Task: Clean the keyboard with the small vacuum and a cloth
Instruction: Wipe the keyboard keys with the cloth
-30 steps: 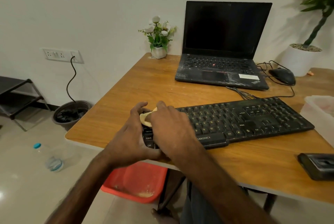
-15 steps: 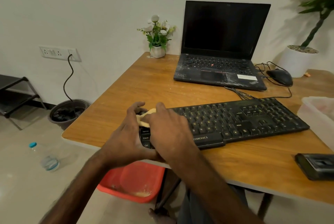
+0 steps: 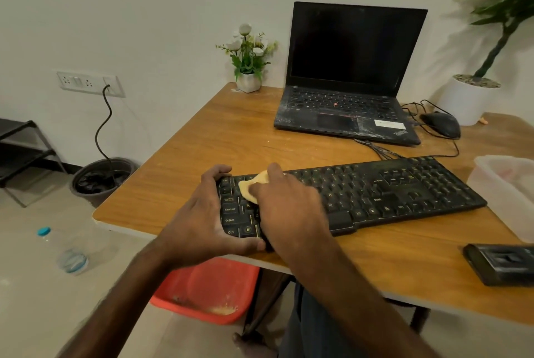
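— Wooden bench (image 3: 202,137) against a white wall is what we get from the head view, with the keyboard (image 3: 375,192) lying slantwise near its front edge.

— Agreed. And our hands?

— Our left hand (image 3: 202,221) sits at the keyboard's left end, fingers curled over the far edge and thumb along the near one. Its grip is closed round that end.

— We put the right hand (image 3: 286,201) just beside it, on the keys. Its grip holds the cloth (image 3: 250,188), a small yellowish wad pressed onto the upper left keys.

— Only part of the cloth shows, between our two hands.

— Behind the keyboard we see the laptop (image 3: 352,74), lid up, screen dark, palm rest dusty.

— The mouse (image 3: 442,124) lies just right of it, with a loose cable around it. The flowers (image 3: 248,51) stand in a white pot at the far left corner, beside the laptop.

— At the right edge we have a pale tub (image 3: 505,192) near the keyboard's right end. Nearer to us lies a black device (image 3: 502,266); we cannot tell what it is.

— On the floor, a red basin (image 3: 208,291) sits under the bench and a bottle (image 3: 68,253) lies to the left. A dark pot (image 3: 101,178) stands by the wall below a socket (image 3: 89,83) with a cable plugged in.
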Motion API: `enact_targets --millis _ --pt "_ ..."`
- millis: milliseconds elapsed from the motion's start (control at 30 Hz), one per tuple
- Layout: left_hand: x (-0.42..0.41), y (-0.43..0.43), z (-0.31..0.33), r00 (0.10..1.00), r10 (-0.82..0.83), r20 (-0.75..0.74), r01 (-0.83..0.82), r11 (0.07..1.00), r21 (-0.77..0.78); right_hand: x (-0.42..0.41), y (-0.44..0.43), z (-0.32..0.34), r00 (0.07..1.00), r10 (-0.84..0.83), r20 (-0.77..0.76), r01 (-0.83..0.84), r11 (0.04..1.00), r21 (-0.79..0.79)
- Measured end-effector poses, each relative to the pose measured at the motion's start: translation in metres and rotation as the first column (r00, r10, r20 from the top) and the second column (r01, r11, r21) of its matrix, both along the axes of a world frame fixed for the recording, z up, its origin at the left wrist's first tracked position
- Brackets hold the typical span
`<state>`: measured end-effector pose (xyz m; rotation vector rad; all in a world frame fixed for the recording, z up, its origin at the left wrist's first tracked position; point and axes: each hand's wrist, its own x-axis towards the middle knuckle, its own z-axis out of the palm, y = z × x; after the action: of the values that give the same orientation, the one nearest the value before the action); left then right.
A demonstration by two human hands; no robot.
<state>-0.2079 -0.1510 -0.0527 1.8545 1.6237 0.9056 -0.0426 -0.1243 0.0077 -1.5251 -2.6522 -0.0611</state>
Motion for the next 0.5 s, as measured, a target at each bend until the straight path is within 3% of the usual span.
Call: enact_targets --millis 67,267,367,500 --pt "-0.001 -0.001 0.001 1.000 -0.001 -0.002 0.001 1.000 -0.003 0.008 0.005 -0.001 0.999 -0.033 0.040 0.032 0.999 0.026" --pt "0.001 0.000 0.001 1.000 -0.009 -0.012 0.008 1.000 -0.009 0.081 0.031 0.012 0.933 -0.346 0.095 0.334 0.935 0.120" --pt "0.002 0.000 0.000 1.000 -0.013 -0.019 0.012 1.000 -0.017 0.063 0.024 0.012 0.938 -0.323 0.123 0.309 0.943 0.125" --pt "0.002 0.000 0.000 0.999 -0.010 -0.032 0.010 1.000 -0.009 0.009 0.009 0.005 0.989 -0.131 0.064 0.129 0.991 0.046"
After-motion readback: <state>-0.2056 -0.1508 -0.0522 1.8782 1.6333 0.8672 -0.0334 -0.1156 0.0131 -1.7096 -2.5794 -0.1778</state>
